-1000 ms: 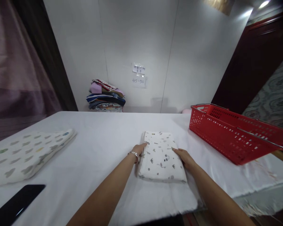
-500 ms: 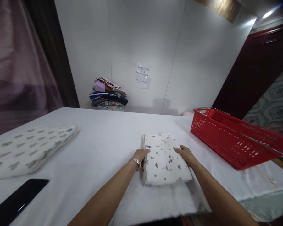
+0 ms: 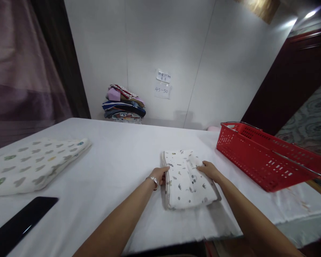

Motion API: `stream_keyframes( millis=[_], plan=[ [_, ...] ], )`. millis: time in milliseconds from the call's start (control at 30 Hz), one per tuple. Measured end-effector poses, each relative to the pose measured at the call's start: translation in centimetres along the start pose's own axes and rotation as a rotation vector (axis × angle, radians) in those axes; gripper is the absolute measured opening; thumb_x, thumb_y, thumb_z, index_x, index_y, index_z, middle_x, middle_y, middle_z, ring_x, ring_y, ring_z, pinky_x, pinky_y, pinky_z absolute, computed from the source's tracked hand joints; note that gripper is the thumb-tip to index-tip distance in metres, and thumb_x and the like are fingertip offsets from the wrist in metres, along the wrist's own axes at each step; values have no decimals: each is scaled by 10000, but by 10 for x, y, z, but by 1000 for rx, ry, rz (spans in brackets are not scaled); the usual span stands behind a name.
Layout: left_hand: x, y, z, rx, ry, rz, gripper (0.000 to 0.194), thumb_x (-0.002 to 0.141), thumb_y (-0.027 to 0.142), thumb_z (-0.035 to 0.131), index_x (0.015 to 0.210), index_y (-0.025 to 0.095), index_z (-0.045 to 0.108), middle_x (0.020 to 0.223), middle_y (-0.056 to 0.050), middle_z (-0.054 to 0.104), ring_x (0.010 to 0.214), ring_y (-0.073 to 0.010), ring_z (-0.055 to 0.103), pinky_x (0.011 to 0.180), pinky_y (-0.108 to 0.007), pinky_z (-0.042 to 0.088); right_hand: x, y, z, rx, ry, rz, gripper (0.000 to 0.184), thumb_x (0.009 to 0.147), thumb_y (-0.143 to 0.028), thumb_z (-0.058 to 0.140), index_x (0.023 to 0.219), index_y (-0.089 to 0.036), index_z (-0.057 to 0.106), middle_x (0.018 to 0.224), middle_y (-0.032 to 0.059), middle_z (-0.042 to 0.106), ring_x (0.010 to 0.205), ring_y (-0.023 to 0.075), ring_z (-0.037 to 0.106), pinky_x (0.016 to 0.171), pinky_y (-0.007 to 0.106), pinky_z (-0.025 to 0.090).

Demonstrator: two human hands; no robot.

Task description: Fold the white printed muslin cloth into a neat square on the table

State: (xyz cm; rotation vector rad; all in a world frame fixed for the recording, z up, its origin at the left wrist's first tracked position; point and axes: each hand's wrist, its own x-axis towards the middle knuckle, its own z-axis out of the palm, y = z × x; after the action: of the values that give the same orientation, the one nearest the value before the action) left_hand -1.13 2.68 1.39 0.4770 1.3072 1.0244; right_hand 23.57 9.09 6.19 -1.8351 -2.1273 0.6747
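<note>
A folded white cloth with small grey and green prints (image 3: 188,180) lies on the white table (image 3: 117,157) in front of me. My left hand (image 3: 159,175), with a silver bracelet at the wrist, grips the cloth's left edge, fingers curled under it. My right hand (image 3: 209,170) holds the right edge near the far corner, thumb on top. The cloth's left side looks slightly lifted off the table.
A red plastic basket (image 3: 264,157) with metal handles sits at the right. A larger folded cloth with cloud prints (image 3: 34,166) lies at the left, a black phone (image 3: 18,223) in front of it. A stack of folded clothes (image 3: 124,105) rests against the back wall.
Both hands have stayed on the cloth's sides and slid slightly toward its far end. The cloth has turned a little and its left edge has risen.
</note>
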Motion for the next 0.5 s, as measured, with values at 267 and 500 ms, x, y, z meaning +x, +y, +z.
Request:
stream_keyframes(
  millis=[267,500],
  plan=[
    [-22,4,30,-36,-12,126,149,708,228,639,746,154,516,548,8,580,505,-153,578,492,-286,493,-8,-48,-2,-446,44,-92,285,758,-178,468,1033,-132,527,1017,150,586,933,250,561,738,320,394],
    [-33,2,39,-75,-3,137,198,682,257,668,745,178,498,485,49,521,466,-141,552,491,-294,486,-56,-97,22,-709,77,-366,230,848,-204,359,1040,-149,472,960,116,560,771,212,592,639,298,396]
  ],
)
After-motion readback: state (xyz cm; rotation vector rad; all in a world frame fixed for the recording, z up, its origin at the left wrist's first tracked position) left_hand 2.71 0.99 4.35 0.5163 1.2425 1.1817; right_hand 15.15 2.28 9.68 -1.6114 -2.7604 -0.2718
